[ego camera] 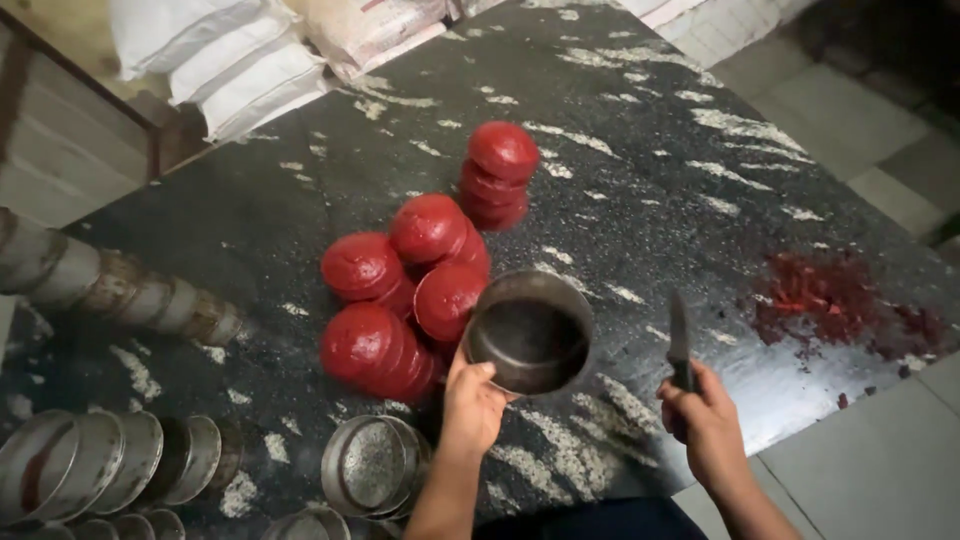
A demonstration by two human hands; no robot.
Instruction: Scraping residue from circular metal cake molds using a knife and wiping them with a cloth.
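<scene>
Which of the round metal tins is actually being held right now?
The dark empty tin gripped at its rim by the left hand, beside the red discs. The other tins lie stacked on the stone table, untouched.

Counted: five stacks of red discs (420, 275), one round metal tin (530, 332) held, one knife (679, 345), three white sacks (240, 55)

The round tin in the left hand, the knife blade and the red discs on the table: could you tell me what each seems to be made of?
The round tin in the left hand looks like dull, tarnished metal: grey-brown, with a thin rim.
The knife blade in the right hand looks like dark metal, thin and flat.
The red discs seem a soft moulded paste, matt to slightly glossy, with domed tops; the exact stuff is unclear.
</scene>
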